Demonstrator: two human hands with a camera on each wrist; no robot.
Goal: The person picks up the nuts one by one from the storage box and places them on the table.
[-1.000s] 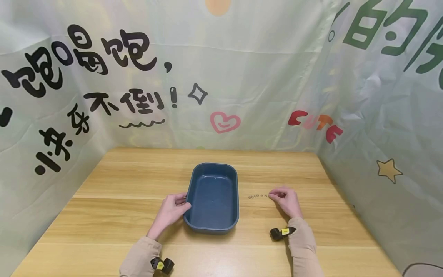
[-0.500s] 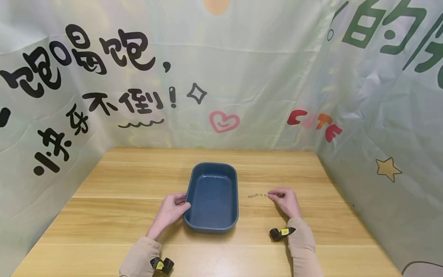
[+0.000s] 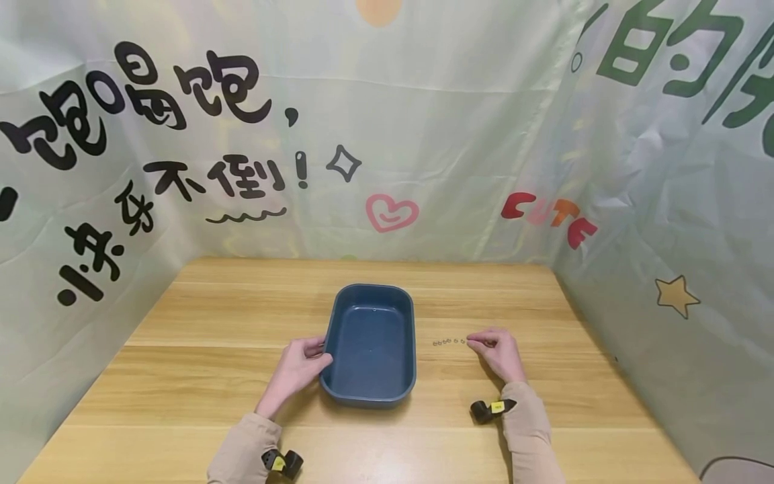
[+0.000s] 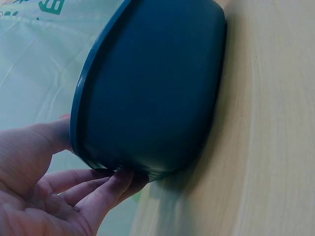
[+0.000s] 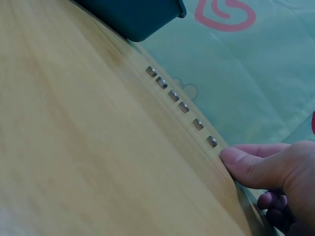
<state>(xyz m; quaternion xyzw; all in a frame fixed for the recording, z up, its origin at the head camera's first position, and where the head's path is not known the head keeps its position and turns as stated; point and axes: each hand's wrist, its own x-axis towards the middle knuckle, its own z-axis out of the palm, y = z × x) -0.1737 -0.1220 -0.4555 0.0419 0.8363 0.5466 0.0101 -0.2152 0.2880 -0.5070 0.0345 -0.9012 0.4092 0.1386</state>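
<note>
A dark blue rectangular plastic basin [image 3: 375,396] stands on the table. My left hand [image 3: 300,366] grips its left side, thumb at the rim and fingers against the outer wall, as the left wrist view shows. To the right of the basin, several small metal nuts [image 5: 183,107] lie in a row. My right hand [image 3: 498,349] is at the right end of that row, thumb and index fingertips together close to the tabletop. In the right wrist view the thumb [image 5: 235,156] covers the fingertips, and I cannot tell whether a nut is between them.
The wooden table [image 3: 211,383] has printed fabric [image 3: 459,148] hanging behind it and along both sides. Black wrist cameras are strapped over the left sleeve [image 3: 244,447] and right sleeve [image 3: 529,417].
Almost nothing moves. My right hand shifts very slightly left at the end of the row, while the left hand keeps its grip on the basin.
</note>
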